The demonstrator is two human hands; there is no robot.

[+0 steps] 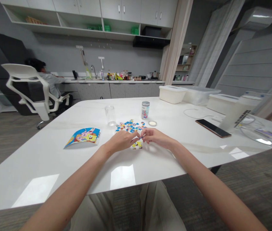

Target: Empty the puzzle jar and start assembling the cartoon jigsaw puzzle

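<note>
My left hand (123, 140) and my right hand (155, 137) meet over the white table, fingertips pinched together on a small blue jigsaw puzzle piece (140, 138). Just below them lie a few joined yellow puzzle pieces (137, 145), partly covered by my fingers. Behind my hands spreads a heap of loose puzzle pieces (130, 125), mostly blue. To the left a curled picture sheet (84, 137) shows a yellow cartoon figure and a pink one on blue. A clear open jar (110, 116), a printed can (145, 110) and a round lid (152, 123) stand around the heap.
On the right of the white table (83, 173) are a phone (213, 128), a leaning white box (238, 112), cables and several plastic bins (173, 93). A person (51, 81) sits beyond the left edge by a white chair (27, 83). Kitchen counters line the back wall.
</note>
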